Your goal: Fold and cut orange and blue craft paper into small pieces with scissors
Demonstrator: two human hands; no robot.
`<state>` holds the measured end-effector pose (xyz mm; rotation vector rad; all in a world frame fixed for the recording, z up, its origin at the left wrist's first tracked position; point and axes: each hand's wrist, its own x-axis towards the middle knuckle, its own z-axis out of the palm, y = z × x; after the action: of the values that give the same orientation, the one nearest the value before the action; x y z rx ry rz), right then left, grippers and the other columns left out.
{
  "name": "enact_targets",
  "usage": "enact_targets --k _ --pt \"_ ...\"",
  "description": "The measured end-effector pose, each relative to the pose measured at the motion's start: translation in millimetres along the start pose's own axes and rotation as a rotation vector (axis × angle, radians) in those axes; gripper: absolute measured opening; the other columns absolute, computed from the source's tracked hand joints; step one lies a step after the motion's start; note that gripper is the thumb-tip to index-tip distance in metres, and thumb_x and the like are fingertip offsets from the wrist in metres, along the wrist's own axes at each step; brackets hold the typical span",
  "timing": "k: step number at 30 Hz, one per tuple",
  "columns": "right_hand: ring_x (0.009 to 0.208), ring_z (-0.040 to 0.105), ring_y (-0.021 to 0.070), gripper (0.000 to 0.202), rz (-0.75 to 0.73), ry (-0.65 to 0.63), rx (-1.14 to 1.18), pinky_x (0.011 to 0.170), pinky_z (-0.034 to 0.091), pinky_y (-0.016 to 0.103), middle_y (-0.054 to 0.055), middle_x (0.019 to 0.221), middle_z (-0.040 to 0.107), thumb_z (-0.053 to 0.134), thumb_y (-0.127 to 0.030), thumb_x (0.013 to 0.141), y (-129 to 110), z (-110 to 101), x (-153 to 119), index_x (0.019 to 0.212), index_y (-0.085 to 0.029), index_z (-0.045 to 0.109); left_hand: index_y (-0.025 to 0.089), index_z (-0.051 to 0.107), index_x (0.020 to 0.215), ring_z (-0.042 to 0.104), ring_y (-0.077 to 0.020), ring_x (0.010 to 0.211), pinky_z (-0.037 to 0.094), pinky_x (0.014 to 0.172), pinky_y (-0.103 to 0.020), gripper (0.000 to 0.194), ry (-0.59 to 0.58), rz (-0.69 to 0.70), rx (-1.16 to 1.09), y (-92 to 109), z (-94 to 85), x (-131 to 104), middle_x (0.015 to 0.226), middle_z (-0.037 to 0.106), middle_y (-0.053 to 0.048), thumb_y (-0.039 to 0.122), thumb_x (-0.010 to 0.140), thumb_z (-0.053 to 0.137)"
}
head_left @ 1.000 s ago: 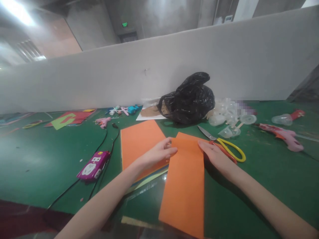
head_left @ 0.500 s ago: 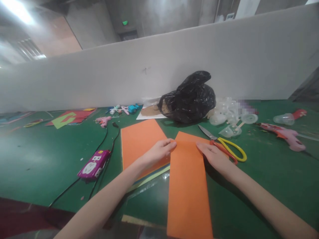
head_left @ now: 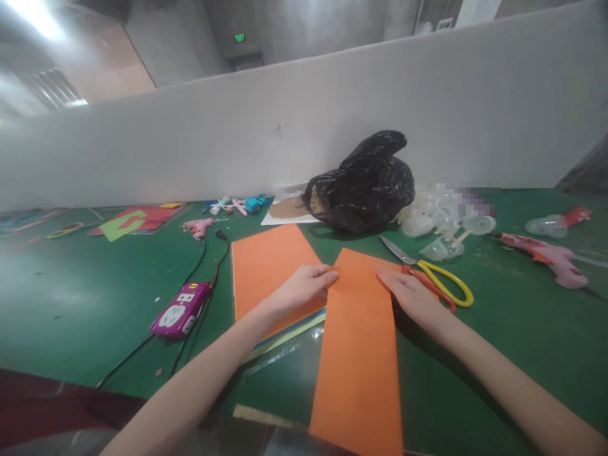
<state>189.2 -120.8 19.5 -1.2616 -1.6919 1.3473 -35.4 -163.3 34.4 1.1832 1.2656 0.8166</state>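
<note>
Setting: craft workspace, apparently indoors in an unfinished or industrial-type building; exact type not determinable. Evidence: bare grey concrete wall (head_left: 304,28) at top centre, small green lit sign (head_left: 240,37) upper left of centre, bright ceiling light (head_left: 35,18) upper left. Long green worktop (head_left: 109,278) backed by plain white partition (head_left: 204,139). Craft supplies: pink glue gun (head_left: 546,254) at right, second, smaller pink glue gun (head_left: 198,227) left of centre, yellow-and-orange-handled scissors (head_left: 432,273), stacked coloured paper sheets (head_left: 273,269).

Both hands' fingers (head_left: 325,277) hold folded orange paper (head_left: 357,354).
</note>
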Motion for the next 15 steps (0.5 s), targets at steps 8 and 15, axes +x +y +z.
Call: enact_targets --k 8,15 --pt "0.105 0.067 0.0349 0.037 0.044 -0.019 0.005 0.089 0.052 0.04 0.009 0.098 0.077 0.056 -0.054 0.084 -2.8 -2.3 0.9 0.074 -0.021 0.069 0.017 0.069 0.095 0.068 -0.0264 0.104 0.05 0.093 -0.038 0.035 0.0 0.013 0.026 0.7 0.8 -0.2 0.103 0.074 -0.009 0.05 0.091 0.059" --pt "0.107 0.066 0.035 0.042 0.014 -0.086 0.151 0.088 0.053 0.042 0.011 0.097 0.077 0.058 -0.06 0.083 12.3 -1.4 6.5 0.083 -0.02 0.073 0.017 0.069 0.093 0.068 -0.0246 0.102 0.05 0.091 -0.036 0.033 0.01 0.016 0.028 6.0 3.4 -3.7 0.103 0.075 -0.008 0.049 0.092 0.059"
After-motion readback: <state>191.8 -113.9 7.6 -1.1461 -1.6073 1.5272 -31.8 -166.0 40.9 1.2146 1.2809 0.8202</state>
